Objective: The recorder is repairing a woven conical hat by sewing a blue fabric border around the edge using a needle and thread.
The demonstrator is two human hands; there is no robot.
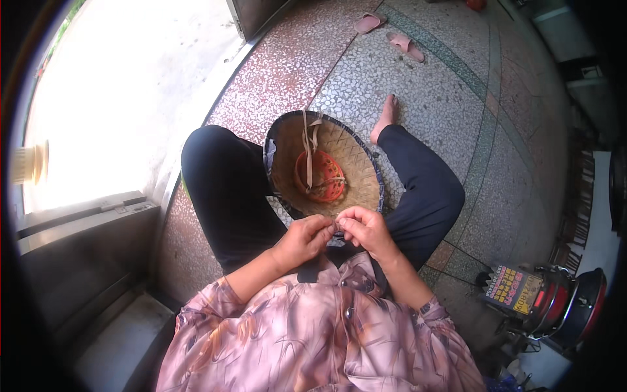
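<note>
The person's left hand (302,239) and right hand (368,231) meet at the near edge of a wide, round, woven straw hat with a dark cloth rim (359,157). The thumb and fingers of each hand press together at the tips (what is between them is too small to tell). The hat lies open side up between two legs in dark trousers (225,186). Inside it sit a red-orange plastic ring with holes (334,190) and pale cloth straps (306,140).
</note>
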